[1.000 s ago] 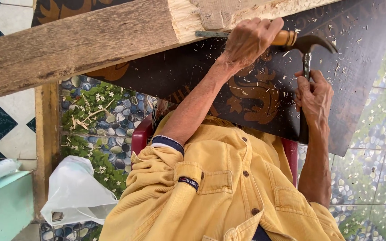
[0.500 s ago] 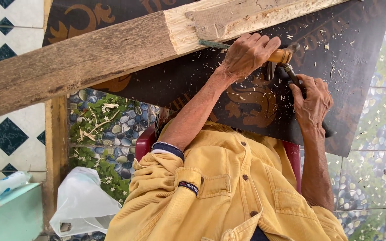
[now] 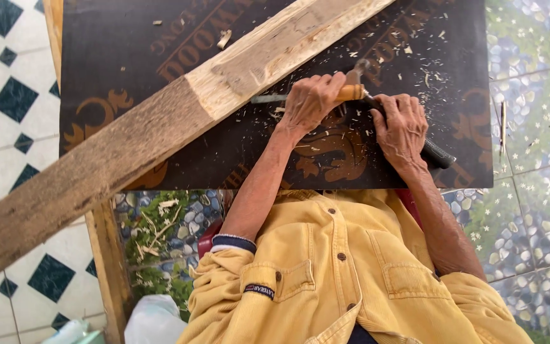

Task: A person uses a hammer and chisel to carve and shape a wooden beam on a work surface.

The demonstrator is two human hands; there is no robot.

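My left hand (image 3: 312,102) is closed around a chisel with a pale wooden handle (image 3: 351,93). Its metal blade (image 3: 267,99) points left into the cut edge of a long rough wooden plank (image 3: 160,127). My right hand (image 3: 402,126) grips the black handle of a hammer (image 3: 438,153). The hammer's head (image 3: 358,67) sits at the butt of the chisel handle. The plank lies diagonally across a dark printed board (image 3: 128,51) strewn with wood chips (image 3: 326,137). My yellow shirt fills the lower part of the view.
A wooden frame leg (image 3: 106,255) runs down the left under the board. A white plastic bag (image 3: 154,322) lies at the bottom left. Part of a red seat (image 3: 211,241) shows beneath me. Patterned floor tiles (image 3: 529,191) surround the board, with a thin stick (image 3: 503,127) on them.
The hammer, raised to the right a second ago, has come down against the chisel's end. The view has shifted, so the plank and the board now sit lower in frame.
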